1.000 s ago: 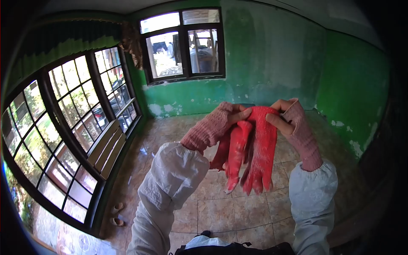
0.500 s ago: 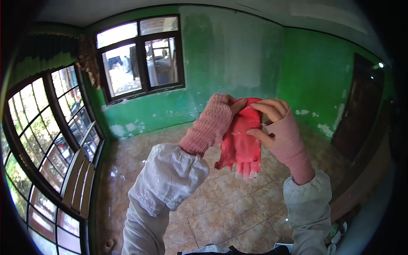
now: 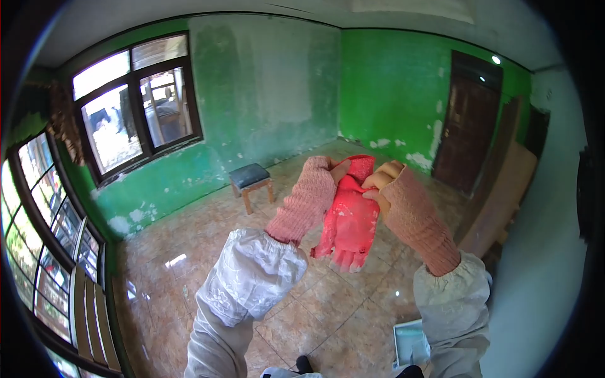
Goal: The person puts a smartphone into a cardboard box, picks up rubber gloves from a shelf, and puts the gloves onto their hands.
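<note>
Grip status: left grip (image 3: pixel 336 169) was pinched on the red glove (image 3: pixel 353 217) near its top, right grip (image 3: pixel 382 179) closed on the opposite edge. Held high, probably, so its fingers hung loose. Glove sat midair, above the tiled floor (image 3: pixel 328 315). Beyond: stool (image 3: pixel 249 174) near the wall (image 3: pixel 233 142), pale-blue tray-like item (image 3: pixel 413 343) low right.

Gloves (image 3: pixel 354 217) between left hand (image 3: pixel 339 171) and right hand (image 3: pixel 382 179), above floor (image 3: pixel 321 315). Stool (image 3: pixel 249 176) on floor, left of its far corner. Tray (image 3: pixel 411 342) right, toward floor's near edge.
</note>
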A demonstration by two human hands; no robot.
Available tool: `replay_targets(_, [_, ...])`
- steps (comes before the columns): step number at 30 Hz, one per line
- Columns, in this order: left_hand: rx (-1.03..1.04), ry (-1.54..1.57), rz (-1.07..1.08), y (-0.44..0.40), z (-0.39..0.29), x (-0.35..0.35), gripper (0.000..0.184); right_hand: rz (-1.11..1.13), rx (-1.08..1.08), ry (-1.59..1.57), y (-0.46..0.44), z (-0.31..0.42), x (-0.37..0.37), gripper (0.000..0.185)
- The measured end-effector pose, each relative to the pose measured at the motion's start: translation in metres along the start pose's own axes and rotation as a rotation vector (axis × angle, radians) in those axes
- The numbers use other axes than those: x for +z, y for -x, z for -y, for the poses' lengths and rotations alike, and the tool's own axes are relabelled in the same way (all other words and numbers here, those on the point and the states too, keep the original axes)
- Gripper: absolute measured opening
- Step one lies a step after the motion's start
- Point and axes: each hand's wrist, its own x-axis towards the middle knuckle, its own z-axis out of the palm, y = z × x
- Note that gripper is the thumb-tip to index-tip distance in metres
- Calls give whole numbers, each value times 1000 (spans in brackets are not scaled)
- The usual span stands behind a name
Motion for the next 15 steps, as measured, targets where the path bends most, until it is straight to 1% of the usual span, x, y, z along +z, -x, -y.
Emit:
replay_targets(1, [66,-16,-28,-5,13,10,34,3,36,13,12,1,-10,10])
replay_targets(2, [132,-29,-60,-7,25,22,34,-11,71,-37,26,1,-20,10])
replay_targets(3, [125,-19,-27,-5,36,34,34,-25,104,-86,40,2,-30,11])
replay_targets(4, [436,-231,-151,0,42,42,33,-20,132,-72,53,4,-39,11])
replay_targets(5, [750,-436,-280,5,47,48,34,-38,194,-126,64,7,-47,10])
replay_targets(6, [752,-418,-255,19,38,53,34,-61,255,-180,75,11,-54,9])
replay_targets(8, [203,-214,81,51,12,61,35,-66,343,-148,92,21,-69,10])
replay_targets(9, [327,-316,121,51,10,59,32,-65,408,-127,88,27,-79,10])
replay_targets(10, [336,-294,147,61,1,66,32,-64,429,-101,96,31,-87,10])
replay_targets(12, [-14,168,390,72,-20,71,37,-41,407,-68,102,39,-102,11])
replay_targets(13, [-4,91,572,71,-28,70,37,-48,422,-39,108,43,-109,11])
replay_targets(14, [14,100,599,76,-34,76,37,-49,392,-24,115,47,-114,11])
replay_targets(15, [-186,84,620,89,-53,79,39,-50,363,-9,122,51,-119,12])
